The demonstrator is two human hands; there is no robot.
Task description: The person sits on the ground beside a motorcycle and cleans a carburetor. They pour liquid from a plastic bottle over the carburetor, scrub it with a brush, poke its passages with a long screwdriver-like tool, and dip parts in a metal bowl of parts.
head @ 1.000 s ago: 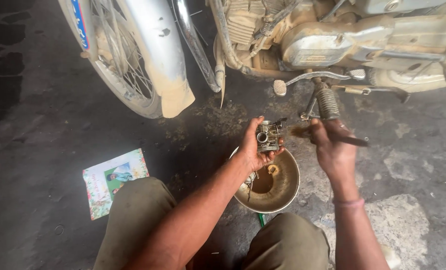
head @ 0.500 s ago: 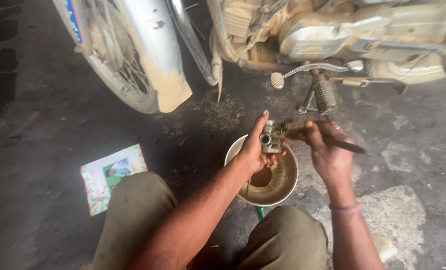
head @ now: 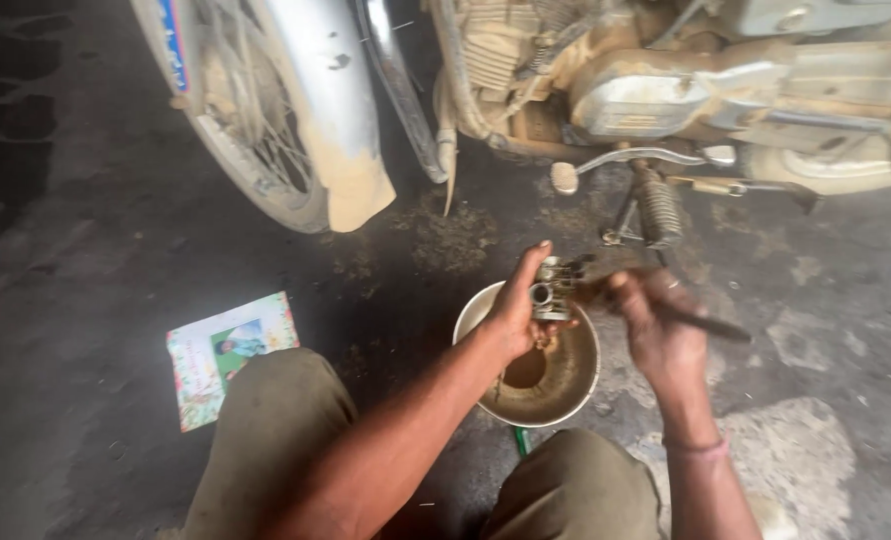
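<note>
- Dark, oil-stained concrete floor (head: 85, 200).
- Metal bowl (head: 575, 385) resting on it.
- Colourful printed card (head: 227, 355) lying flat, left of bowl.
- Motorcycle front wheel (head: 255, 150) standing behind.

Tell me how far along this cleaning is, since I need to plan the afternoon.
Done: the small metal carburettor is off the motorcycle and out in the open. In hand: the left hand holds it over the metal bowl of brownish liquid, while the right hand works at it with a thin dark tool, blurred. Left: it is not yet back on the motorcycle.
</note>
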